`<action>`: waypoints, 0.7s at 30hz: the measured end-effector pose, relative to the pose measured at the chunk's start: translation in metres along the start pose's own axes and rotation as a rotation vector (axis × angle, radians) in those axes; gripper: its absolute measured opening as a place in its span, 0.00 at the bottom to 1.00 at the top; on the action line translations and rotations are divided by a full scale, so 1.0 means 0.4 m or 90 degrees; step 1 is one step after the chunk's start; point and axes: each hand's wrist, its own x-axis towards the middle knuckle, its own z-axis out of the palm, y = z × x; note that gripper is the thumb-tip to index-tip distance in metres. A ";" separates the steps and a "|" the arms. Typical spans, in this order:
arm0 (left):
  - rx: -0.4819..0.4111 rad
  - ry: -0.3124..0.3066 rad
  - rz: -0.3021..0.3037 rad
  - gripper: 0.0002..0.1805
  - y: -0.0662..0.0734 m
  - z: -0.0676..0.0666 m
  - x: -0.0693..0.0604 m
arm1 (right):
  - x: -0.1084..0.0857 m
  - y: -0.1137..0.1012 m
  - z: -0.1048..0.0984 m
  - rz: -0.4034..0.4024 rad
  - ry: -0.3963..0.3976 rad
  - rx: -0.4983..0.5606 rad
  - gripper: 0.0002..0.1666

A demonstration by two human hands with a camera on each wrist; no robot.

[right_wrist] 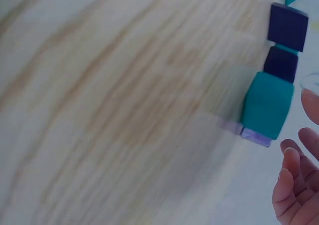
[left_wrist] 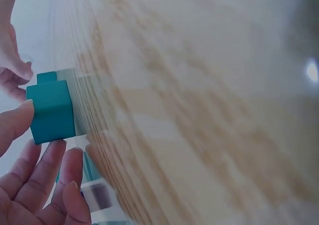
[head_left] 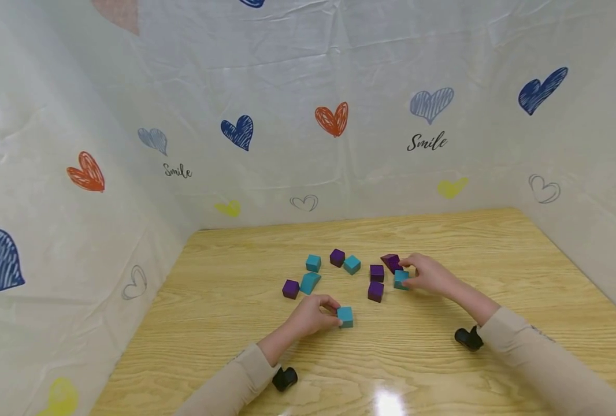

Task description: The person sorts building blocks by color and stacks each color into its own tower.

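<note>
Head view shows a near turquoise cube (head_left: 345, 317) pinched between thumb and fingers of the left grip (head_left: 310, 315). The right grip (head_left: 429, 274), fingers spread, is just beside a farther turquoise cube (head_left: 399, 278). Purple cubes (head_left: 375, 292) lie on the glossy wood-grained counter (head_left: 417, 364), enclosed far, left and right by white heart-printed sheeting (head_left: 287, 167).

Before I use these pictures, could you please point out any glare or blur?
Head view: glare on the table, bottom edge; left wrist view: bright spot near the right edge, soft wood grain; right wrist view: small glare at top left, grain soft too.
</note>
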 end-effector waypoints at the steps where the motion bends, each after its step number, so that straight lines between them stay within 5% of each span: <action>1: 0.000 0.000 0.000 0.13 0.001 -0.001 -0.001 | -0.001 0.005 0.001 0.003 0.001 -0.003 0.26; 21: -0.001 0.003 -0.002 0.13 -0.006 0.003 0.007 | 0.012 0.033 0.015 0.026 -0.011 -0.009 0.19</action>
